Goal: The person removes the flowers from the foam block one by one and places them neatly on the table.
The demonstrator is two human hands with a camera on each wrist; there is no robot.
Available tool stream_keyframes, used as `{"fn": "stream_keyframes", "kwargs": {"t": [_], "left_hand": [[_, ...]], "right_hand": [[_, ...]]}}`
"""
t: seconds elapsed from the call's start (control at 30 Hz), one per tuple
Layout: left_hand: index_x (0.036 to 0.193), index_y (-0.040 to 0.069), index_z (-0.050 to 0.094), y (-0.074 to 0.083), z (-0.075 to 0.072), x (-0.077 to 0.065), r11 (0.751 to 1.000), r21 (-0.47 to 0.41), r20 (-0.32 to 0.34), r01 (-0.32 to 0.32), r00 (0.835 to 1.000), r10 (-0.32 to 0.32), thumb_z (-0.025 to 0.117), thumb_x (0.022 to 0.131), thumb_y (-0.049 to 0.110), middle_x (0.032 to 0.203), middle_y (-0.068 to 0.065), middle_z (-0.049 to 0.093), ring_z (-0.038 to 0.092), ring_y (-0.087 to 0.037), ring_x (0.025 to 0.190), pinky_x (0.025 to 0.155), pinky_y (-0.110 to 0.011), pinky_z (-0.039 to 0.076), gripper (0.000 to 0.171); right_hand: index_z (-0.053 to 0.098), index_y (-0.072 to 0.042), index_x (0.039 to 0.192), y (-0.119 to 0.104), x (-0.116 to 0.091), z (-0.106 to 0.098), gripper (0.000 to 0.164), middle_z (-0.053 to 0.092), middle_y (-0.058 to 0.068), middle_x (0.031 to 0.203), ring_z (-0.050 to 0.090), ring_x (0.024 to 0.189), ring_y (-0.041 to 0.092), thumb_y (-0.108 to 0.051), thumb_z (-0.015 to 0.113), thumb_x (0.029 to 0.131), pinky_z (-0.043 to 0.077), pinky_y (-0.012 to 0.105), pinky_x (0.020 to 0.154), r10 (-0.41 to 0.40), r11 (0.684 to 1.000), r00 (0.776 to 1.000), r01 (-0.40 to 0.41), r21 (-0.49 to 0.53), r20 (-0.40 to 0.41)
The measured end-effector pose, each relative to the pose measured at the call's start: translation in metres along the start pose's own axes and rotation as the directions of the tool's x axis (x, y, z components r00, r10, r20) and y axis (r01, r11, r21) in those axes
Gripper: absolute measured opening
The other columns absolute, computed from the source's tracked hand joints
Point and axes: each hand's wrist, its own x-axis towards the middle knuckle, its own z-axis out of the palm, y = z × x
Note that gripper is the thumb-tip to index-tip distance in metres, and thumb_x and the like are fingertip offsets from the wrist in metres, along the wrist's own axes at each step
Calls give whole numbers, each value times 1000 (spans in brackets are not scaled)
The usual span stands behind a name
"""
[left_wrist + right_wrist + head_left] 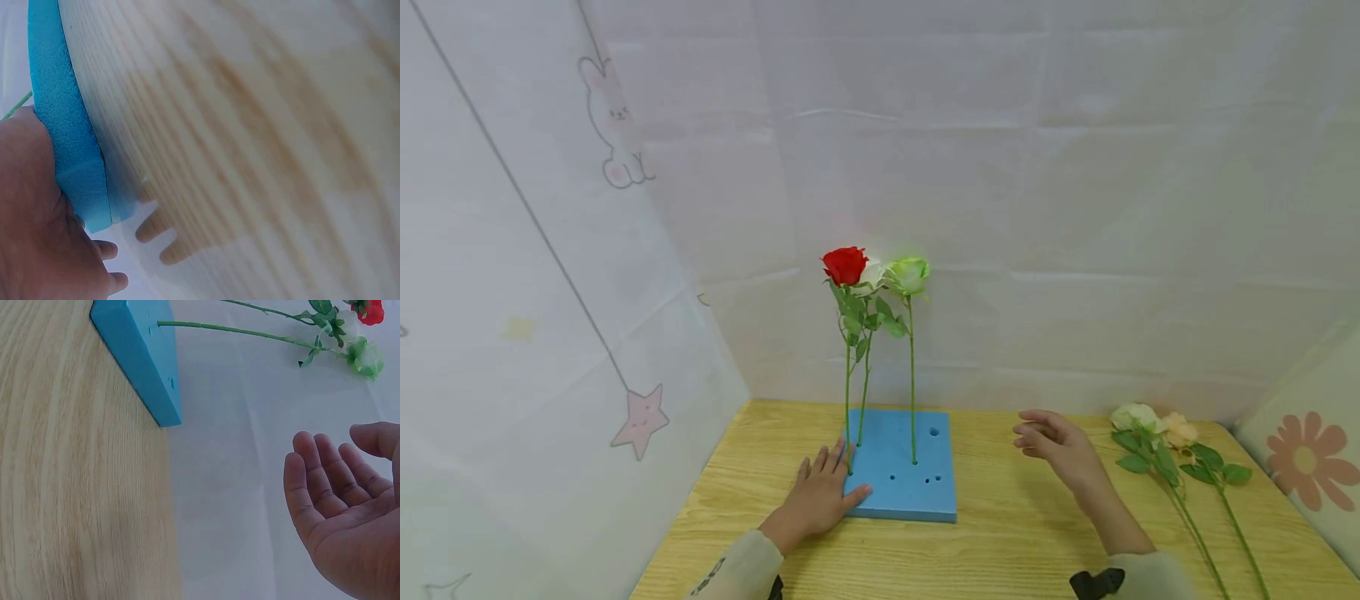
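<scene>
In the head view, a blue rectangular foam block on the yellow wood-grain surface is touched by the spread left hand. A tall red rose, its green stem planted beside those fingers, could be knocked if that hand slipped. The scene is backed by creased whitish sheeting.

In the left wrist view, the fingers are partly hidden, so pressure can hardly be judged; if too light, the block might be shifted.

In the right wrist view, nothing is held by the loosely curved right hand.
</scene>
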Motion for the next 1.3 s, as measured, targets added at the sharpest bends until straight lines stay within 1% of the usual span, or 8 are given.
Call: {"fn": "stream_keyframes", "kwargs": {"t": [0.27, 0.4, 0.63, 0.8, 0.97, 1.1, 1.17, 1.3], "left_hand": [[161, 6, 27, -1, 2, 0, 1000, -10, -2, -2, 1000, 2, 33, 100, 72, 170, -13, 9, 14, -45, 153, 117, -70, 12, 90], [161, 7, 26, -2, 2, 0, 1000, -15, -2, -6, 1000, 6, 33, 100, 72, 170, -14, 9, 13, -45, 153, 116, -71, 12, 90], [162, 8, 24, -2, 1, 1, 1000, -10, -1, -6, 1000, 6, 29, 98, 75, 170, -13, 9, 13, -45, 153, 117, -70, 13, 92], [160, 5, 29, -2, 1, 1, 1000, -17, 1, -7, 1000, 7, 30, 99, 75, 170, -13, 10, 13, -45, 153, 117, -70, 13, 93], [159, 4, 30, -2, 0, 1, 1000, -20, 0, -8, 1000, 8, 28, 98, 76, 170, -13, 10, 13, -45, 153, 117, -70, 13, 95], [159, 3, 30, -1, -2, -1, 1000, -22, -1, -10, 1000, 10, 29, 98, 76, 170, -14, 11, 13, -45, 153, 117, -70, 13, 95], [159, 3, 30, -1, -2, -1, 1000, -24, 0, -9, 1000, 9, 30, 98, 75, 170, -14, 11, 13, -45, 153, 117, -70, 13, 94], [160, 4, 30, -2, -1, 0, 1000, -20, 3, -8, 1000, 8, 29, 98, 76, 170, -13, 11, 13, -45, 153, 117, -70, 13, 94]], "right_hand": [[57, -2, 137, -1, 4, 14, 45, 69, 14, 117, 72, 99, 20, -28, 65, 101, 58, 30, 86, -37, 999, 999, 36, 37, 23], [57, -1, 137, -3, 3, 21, 43, 69, 15, 117, 72, 100, 23, -26, 64, 102, 58, 31, 87, -37, 998, 999, 36, 50, 28], [57, -3, 137, -7, 5, 32, 42, 68, 16, 119, 71, 102, 25, -25, 65, 102, 58, 37, 90, -28, 998, 999, 25, 58, 45], [58, -2, 136, -8, 7, 37, 41, 67, 19, 119, 71, 99, 22, -22, 65, 102, 57, 42, 91, -19, 997, 999, 15, 74, 49], [58, -1, 135, -7, 9, 41, 41, 67, 21, 120, 72, 99, 22, -21, 65, 101, 58, 41, 90, -24, 996, 998, 19, 85, 59], [58, -2, 135, -8, 11, 46, 41, 68, 19, 119, 72, 100, 23, -22, 66, 101, 57, 42, 92, -16, 995, 998, 10, 94, 66], [59, -3, 135, -9, 11, 48, 41, 68, 18, 119, 71, 100, 23, -22, 66, 101, 57, 39, 91, -11, 995, 998, 4, 98, 65], [60, -4, 135, -12, 12, 53, 40, 69, 15, 117, 71, 102, 29, -23, 67, 100, 57, 39, 92, 3, 995, 998, -9, 99, 60]]}}
